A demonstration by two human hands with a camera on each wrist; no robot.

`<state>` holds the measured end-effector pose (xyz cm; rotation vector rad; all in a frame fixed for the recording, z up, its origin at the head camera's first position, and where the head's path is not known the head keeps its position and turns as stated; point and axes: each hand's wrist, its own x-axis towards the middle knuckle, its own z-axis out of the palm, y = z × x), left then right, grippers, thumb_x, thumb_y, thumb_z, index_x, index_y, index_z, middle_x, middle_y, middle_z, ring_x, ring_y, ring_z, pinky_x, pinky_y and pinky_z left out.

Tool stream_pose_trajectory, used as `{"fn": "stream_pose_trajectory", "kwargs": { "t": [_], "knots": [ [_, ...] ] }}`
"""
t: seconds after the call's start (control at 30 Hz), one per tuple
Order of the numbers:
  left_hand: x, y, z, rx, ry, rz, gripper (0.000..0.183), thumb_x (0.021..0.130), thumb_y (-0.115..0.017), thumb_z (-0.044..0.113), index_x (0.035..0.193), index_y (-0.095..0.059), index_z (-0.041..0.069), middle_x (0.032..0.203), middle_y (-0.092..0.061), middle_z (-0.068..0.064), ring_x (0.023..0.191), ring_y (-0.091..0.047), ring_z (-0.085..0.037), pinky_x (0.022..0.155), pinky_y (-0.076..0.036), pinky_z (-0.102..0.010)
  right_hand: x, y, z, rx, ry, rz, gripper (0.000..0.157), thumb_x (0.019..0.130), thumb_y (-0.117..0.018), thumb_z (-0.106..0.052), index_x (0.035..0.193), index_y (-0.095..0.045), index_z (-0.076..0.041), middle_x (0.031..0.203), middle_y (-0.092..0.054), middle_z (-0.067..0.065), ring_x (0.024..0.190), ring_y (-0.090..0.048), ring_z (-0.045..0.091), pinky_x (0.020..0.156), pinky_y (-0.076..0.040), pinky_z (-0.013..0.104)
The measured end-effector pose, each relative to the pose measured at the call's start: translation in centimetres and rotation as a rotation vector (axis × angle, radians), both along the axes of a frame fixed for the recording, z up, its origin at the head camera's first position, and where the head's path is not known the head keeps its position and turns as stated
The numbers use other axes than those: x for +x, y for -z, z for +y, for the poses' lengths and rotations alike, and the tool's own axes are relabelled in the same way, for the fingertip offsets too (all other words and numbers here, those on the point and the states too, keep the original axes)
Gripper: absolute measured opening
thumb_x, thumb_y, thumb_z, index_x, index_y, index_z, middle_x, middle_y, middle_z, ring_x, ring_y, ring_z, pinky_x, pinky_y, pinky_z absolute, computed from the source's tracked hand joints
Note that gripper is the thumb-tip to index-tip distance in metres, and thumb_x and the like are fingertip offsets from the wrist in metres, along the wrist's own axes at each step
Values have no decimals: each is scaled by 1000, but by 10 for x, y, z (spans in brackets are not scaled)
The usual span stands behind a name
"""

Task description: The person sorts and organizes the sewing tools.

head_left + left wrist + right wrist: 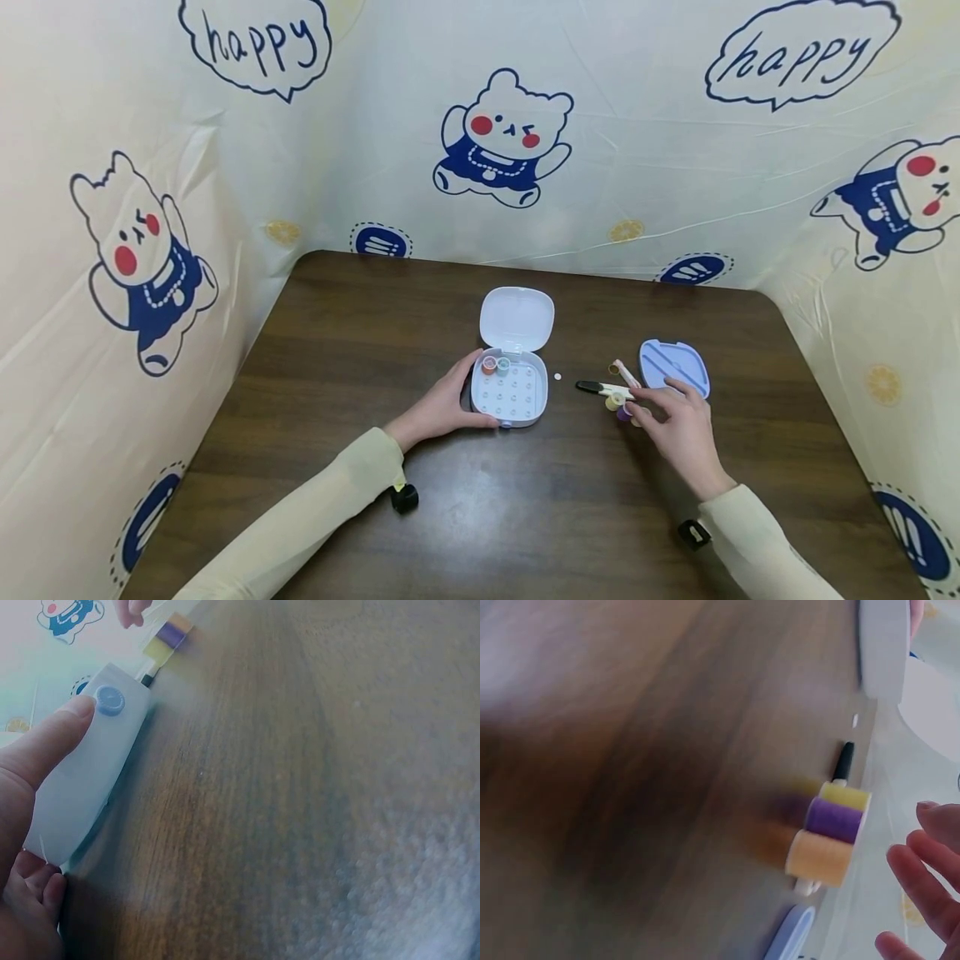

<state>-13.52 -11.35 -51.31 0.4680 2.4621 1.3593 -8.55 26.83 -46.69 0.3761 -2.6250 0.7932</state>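
My left hand (447,406) grips the left side of a white box (543,400), its lid (517,318) flipped open. In the left wrist view, the thumb presses beside the round blue latch (110,700). An orange-red spool (489,365) and a pale blue spool (503,364) stand on pegs at the box's back left. Over several thread spools on the table hovers my right hand (684,429), fingers loosely bent and holding nothing. Below it, a yellow spool (845,796), a purple spool (834,820) and an orange spool (819,857) stand in a row.
A slim black-and-white tool (590,387) lies behind the spools, near a small pale tube-shaped item (626,373). Behind the right hand sits a blue plastic tray (675,363). A tiny white piece (557,377) lies right of the box. Patterned cloth (637,150) surrounds the brown table (465,533).
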Motion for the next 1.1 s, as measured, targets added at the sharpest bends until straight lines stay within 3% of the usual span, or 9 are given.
{"fn": "stream_pose_trajectory", "kwargs": {
  "t": [0.23,0.53,1.1],
  "knots": [
    [0,0,0,1,2,0,126,73,-94,50,168,-18,15,169,-27,-9,154,-29,-26,124,-27,-50,5,8,14,17,23,-20,25,80,-89,-8,104,-82,-7,101,-79,14,122,-54,48,99,-30,73],
    [-1,-3,0,-9,2,7,126,74,-94,50,168,-17,16,169,-26,-9,154,-29,-26,124,-27,-49,5,14,28,31,42,-128,32,81,-90,-15,111,-81,-7,112,-76,19,126,-48,54,100,-25,76],
    [0,-3,0,-11,2,-10,126,74,-94,51,168,-17,16,169,-26,-8,155,-29,-26,124,-27,-49,0,23,32,19,77,-298,34,87,-85,-19,117,-79,-4,110,-76,23,129,-47,53,102,-28,72]
  ]
}}
